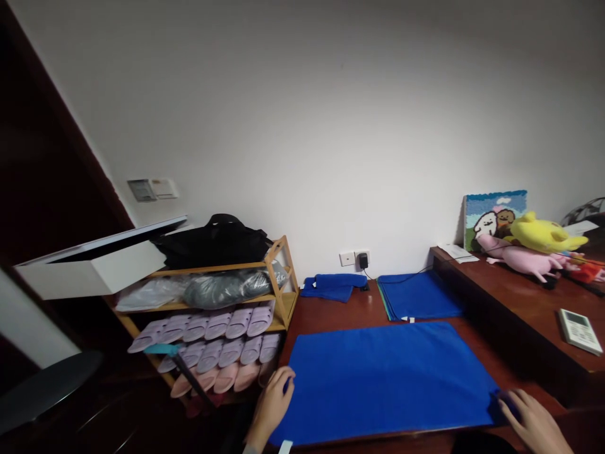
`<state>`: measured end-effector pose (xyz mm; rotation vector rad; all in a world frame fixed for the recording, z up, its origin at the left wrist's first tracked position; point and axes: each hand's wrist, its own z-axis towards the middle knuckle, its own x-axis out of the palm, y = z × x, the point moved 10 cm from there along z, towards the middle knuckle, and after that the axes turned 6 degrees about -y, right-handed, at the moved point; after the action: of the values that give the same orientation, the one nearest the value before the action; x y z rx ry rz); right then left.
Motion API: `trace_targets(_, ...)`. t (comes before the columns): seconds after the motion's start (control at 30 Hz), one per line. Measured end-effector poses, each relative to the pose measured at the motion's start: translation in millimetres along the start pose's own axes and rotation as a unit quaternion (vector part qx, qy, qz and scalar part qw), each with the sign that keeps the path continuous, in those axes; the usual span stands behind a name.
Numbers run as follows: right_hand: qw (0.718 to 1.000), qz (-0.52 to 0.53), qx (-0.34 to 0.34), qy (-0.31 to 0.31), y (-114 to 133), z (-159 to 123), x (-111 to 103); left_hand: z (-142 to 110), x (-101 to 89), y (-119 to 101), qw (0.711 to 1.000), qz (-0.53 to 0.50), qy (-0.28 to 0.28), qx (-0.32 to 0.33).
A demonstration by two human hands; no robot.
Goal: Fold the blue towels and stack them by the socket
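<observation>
A large blue cloth (392, 378) is being supported flat on the counter (340, 313), its near edge being run close to the counter's front edge. Its left edge is being approached closely by the left hand (276, 403), fingers loosely curled; contact or pinch can't be told. The near-right corner is being touched by the right hand (534, 419), fingers bent over it; grip can't be told.

Slippage over the front edge is being risked if the cloth is pulled unevenly; creasing is being risked at the right corner, where it's being bunched slightly. Far-side room is being limited by the folded blue cloths (420, 295), which could be nudged; the black cord (401, 277) over them could be snagged. Sideways room is being cut on the right by the raised wooden ledge (534, 315). A bare strip is being shown toward the rumpled blue cloth (335, 285). The left side is being flanked by the shoe rack (283, 302).
</observation>
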<state>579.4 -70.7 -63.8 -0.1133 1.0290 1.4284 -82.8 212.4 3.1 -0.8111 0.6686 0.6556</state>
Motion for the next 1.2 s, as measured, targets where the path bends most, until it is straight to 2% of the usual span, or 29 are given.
trace_targets(0.13, 0.997, 0.010, -0.034, 0.073, 19.3, 25.0, 47.0, 48.1, 42.2, 14.8, 0.995, 0.078, 0.058, -0.024)
trace_targets(0.23, 0.994, 0.001, -0.038, 0.103, 35.6, 50.8, 86.0, 69.7, 72.6, 23.4, 0.992, 0.099, 0.073, -0.041)
trace_targets(0.3, 0.991, -0.010, -0.040, 0.126, 45.8, 69.1, 113.0, 74.4, 92.9, 28.9, 0.988, 0.113, 0.089, -0.049)
trace_targets(0.43, 0.980, -0.054, -0.058, 0.182, 61.1, 101.6, 160.8, 67.5, 124.8, 47.1, 0.975, 0.172, 0.124, -0.062)
trace_targets(0.5, 0.972, -0.090, -0.059, 0.210, 61.7, 111.5, 179.4, 63.7, 131.9, 55.3, 0.972, 0.189, 0.124, -0.060)
trace_targets(0.6, 0.956, -0.155, -0.021, 0.248, 46.9, 112.8, 200.1, 61.4, 134.9, 63.6, 0.970, 0.201, 0.120, -0.060)
trace_targets(0.77, 0.939, -0.229, 0.024, 0.256, 18.8, 99.5, 212.0, 62.5, 134.4, 66.1, 0.966, 0.215, 0.126, -0.072)
trace_targets(0.9, 0.940, -0.233, 0.044, 0.244, 12.0, 99.9, 209.5, 62.2, 133.5, 62.3, 0.962, 0.223, 0.134, -0.080)
trace_targets(1.1, 0.936, -0.225, 0.051, 0.265, 20.7, 98.7, 199.2, 60.6, 131.4, 57.3, 0.960, 0.227, 0.141, -0.089)
trace_targets(1.2, 0.951, -0.212, 0.005, 0.225, 47.1, 85.9, 182.0, 62.2, 129.5, 55.7, 0.961, 0.226, 0.137, -0.087)
